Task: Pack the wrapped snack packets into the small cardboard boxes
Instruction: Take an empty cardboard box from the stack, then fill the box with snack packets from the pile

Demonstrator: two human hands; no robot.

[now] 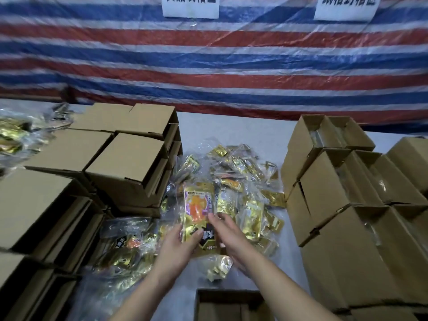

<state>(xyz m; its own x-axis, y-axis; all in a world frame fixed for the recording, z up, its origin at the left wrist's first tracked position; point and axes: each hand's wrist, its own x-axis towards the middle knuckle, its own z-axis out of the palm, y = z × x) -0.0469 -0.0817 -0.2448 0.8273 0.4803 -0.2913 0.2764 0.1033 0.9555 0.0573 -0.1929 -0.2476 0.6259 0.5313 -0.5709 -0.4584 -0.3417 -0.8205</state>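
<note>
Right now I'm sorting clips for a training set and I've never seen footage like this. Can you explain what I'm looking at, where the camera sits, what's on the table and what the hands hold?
There is no machine here. A person wears a wide-angle camera on the head, looking forward and down, so you see their own two bare arms reaching out. This single picture is that head view.

The left hand and the right hand together hold one gold snack packet, above a loose pile of wrapped packets on the grey table.

On the left stand stacked closed cardboard boxes. On the right stand more boxes, some with open tops showing clear wrapping inside. An open box sits at the near edge. A striped red, white and blue tarp hangs behind, carrying two paper signs.
</note>
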